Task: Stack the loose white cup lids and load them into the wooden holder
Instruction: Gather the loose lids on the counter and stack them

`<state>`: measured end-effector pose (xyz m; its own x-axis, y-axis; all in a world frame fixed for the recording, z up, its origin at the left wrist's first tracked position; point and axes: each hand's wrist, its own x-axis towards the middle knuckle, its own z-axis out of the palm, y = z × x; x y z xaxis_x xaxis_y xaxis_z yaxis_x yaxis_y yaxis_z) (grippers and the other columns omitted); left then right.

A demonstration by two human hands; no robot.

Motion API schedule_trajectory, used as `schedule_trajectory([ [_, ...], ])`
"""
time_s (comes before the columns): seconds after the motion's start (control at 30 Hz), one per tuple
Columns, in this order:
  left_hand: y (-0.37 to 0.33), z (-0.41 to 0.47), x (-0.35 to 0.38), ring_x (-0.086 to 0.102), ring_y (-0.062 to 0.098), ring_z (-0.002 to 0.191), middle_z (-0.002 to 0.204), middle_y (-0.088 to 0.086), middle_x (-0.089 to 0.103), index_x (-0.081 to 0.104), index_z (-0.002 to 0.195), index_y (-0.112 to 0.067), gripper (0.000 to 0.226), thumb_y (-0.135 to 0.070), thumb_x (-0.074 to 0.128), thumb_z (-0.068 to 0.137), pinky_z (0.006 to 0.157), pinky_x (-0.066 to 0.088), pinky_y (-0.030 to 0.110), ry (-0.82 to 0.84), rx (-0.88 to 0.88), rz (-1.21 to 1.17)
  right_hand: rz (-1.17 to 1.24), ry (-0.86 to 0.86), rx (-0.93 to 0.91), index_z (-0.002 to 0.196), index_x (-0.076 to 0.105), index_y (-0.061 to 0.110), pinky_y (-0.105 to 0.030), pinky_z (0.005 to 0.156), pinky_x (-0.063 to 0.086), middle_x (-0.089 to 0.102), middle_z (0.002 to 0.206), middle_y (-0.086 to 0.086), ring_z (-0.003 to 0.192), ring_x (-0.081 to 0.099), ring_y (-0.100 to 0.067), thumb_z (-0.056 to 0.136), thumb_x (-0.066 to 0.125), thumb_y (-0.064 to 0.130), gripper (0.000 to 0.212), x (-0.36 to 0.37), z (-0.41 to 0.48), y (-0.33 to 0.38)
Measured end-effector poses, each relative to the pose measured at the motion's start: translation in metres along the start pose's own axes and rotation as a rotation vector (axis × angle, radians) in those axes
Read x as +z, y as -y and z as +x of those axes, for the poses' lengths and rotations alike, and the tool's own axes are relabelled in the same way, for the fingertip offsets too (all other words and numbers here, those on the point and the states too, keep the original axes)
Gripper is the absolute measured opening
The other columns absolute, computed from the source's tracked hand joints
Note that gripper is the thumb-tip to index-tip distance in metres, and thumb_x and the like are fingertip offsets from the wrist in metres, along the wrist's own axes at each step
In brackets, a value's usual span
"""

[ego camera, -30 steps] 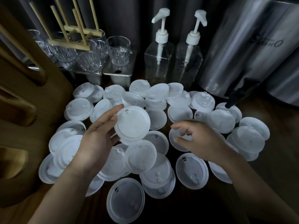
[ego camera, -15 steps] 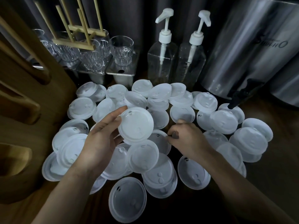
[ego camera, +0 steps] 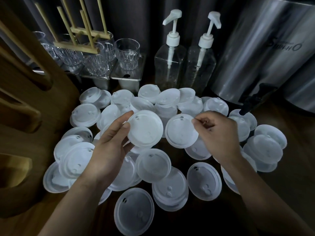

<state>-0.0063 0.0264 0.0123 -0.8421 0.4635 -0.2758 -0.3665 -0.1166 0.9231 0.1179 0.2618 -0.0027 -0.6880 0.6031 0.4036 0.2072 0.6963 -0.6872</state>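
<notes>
Currently we hold one lid in each hand: left hand (ego camera: 109, 150) grips a white lid (ego camera: 145, 129) by its rim, right hand (ego camera: 219, 133) pinches a second lid (ego camera: 180, 131) at its edge, the two side by side above the pile of loose lids (ego camera: 153, 165) on the dark counter. Wooden holder (ego camera: 22, 106) sits at far left, touching the pile. Behind: glass tumblers (ego camera: 127, 56), two pump bottles (ego camera: 167, 63), steel urn (ego camera: 265, 48) with its tap (ego camera: 250, 103) overhanging the lids.

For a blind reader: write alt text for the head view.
Each hand holds one white lid: left hand lid, right hand lid, above scattered lids. Wooden holder left; pump bottles behind.
</notes>
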Motion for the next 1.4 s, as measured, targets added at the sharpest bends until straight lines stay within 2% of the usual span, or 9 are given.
schedule_trajectory([
  [0.13, 0.003, 0.003, 0.003, 0.067, 0.019, 0.126, 0.138, -0.004, 0.069, 0.067, 0.136, -0.030, 0.034, -0.019, 0.051, 0.108, 0.107, 0.052, 0.042, 0.029, -0.004, 0.003, 0.170, -0.057, 0.120, 0.089, 0.074, 0.017, -0.009, 0.062, 0.051, 0.073, 0.077, 0.011, 0.069, 0.070, -0.007, 0.093, 0.076, 0.013, 0.006, -0.008, -0.001, 0.016],
  [0.3, 0.010, 0.001, 0.011, 0.068, 0.018, 0.124, 0.135, -0.005, 0.071, 0.064, 0.138, -0.032, 0.035, -0.024, 0.049, 0.107, 0.103, 0.053, 0.043, 0.096, -0.011, 0.011, 0.331, 0.003, 0.178, 0.090, 0.070, 0.008, -0.027, 0.055, 0.059, 0.072, 0.077, 0.003, 0.056, 0.069, -0.013, 0.093, 0.075, 0.005, 0.007, -0.002, -0.008, 0.034],
  [0.4, 0.012, -0.003, 0.015, 0.067, 0.020, 0.126, 0.137, -0.005, 0.070, 0.063, 0.140, -0.034, 0.036, -0.026, 0.048, 0.108, 0.103, 0.055, 0.047, 0.135, -0.016, 0.009, 0.386, 0.062, 0.200, 0.088, 0.069, 0.009, -0.027, 0.053, 0.057, 0.071, 0.077, 0.001, 0.056, 0.068, -0.015, 0.092, 0.075, 0.001, 0.011, 0.006, -0.014, 0.039],
  [0.5, 0.014, -0.003, 0.018, 0.067, 0.024, 0.126, 0.136, -0.006, 0.070, 0.064, 0.138, -0.035, 0.036, -0.027, 0.046, 0.109, 0.104, 0.054, 0.056, 0.144, -0.017, 0.026, 0.355, 0.072, 0.154, 0.086, 0.069, 0.015, -0.031, 0.062, 0.059, 0.072, 0.078, 0.006, 0.067, 0.070, -0.016, 0.089, 0.076, 0.004, 0.013, 0.014, -0.017, 0.041],
  [0.6, 0.014, -0.005, 0.018, 0.066, 0.025, 0.127, 0.135, -0.005, 0.071, 0.065, 0.137, -0.034, 0.036, -0.026, 0.044, 0.109, 0.108, 0.051, 0.060, 0.157, -0.028, 0.045, 0.323, 0.071, 0.116, 0.086, 0.070, 0.015, -0.019, 0.067, 0.054, 0.071, 0.077, 0.011, 0.072, 0.069, -0.011, 0.087, 0.078, 0.005, 0.013, 0.016, -0.018, 0.043],
  [0.73, 0.014, -0.008, 0.019, 0.069, 0.019, 0.122, 0.131, -0.005, 0.073, 0.066, 0.136, -0.031, 0.036, -0.028, 0.041, 0.111, 0.097, 0.058, 0.047, 0.197, -0.028, 0.064, 0.293, 0.054, 0.040, 0.086, 0.070, 0.012, -0.016, 0.065, 0.052, 0.070, 0.077, 0.011, 0.073, 0.069, -0.011, 0.086, 0.079, 0.004, 0.012, 0.016, -0.019, 0.043],
  [1.03, 0.018, -0.006, 0.013, 0.063, 0.022, 0.130, 0.142, -0.004, 0.066, 0.065, 0.137, -0.034, 0.043, -0.042, 0.051, 0.097, 0.094, 0.054, 0.041, 0.316, -0.001, 0.086, 0.253, 0.026, -0.079, 0.088, 0.071, 0.011, -0.034, 0.063, 0.055, 0.071, 0.083, 0.002, 0.076, 0.068, -0.015, 0.087, 0.079, 0.002, 0.012, 0.016, -0.019, 0.038],
  [1.3, 0.015, -0.008, 0.013, 0.061, 0.027, 0.132, 0.145, 0.003, 0.062, 0.060, 0.142, -0.027, 0.051, -0.044, 0.061, 0.094, 0.087, 0.057, 0.032, 0.399, 0.035, 0.079, 0.239, 0.042, -0.084, 0.098, 0.075, 0.011, -0.017, 0.071, 0.054, 0.073, 0.093, 0.003, 0.086, 0.070, -0.010, 0.090, 0.080, 0.010, 0.010, 0.016, -0.017, 0.040],
  [1.4, 0.014, -0.009, 0.012, 0.059, 0.029, 0.135, 0.149, 0.005, 0.059, 0.057, 0.145, -0.024, 0.072, -0.058, 0.075, 0.084, 0.090, 0.056, 0.033, 0.421, 0.044, 0.070, 0.222, 0.040, -0.111, 0.097, 0.076, 0.012, -0.020, 0.071, 0.055, 0.073, 0.093, 0.003, 0.085, 0.070, -0.010, 0.090, 0.080, 0.010, 0.009, 0.014, -0.016, 0.041],
])
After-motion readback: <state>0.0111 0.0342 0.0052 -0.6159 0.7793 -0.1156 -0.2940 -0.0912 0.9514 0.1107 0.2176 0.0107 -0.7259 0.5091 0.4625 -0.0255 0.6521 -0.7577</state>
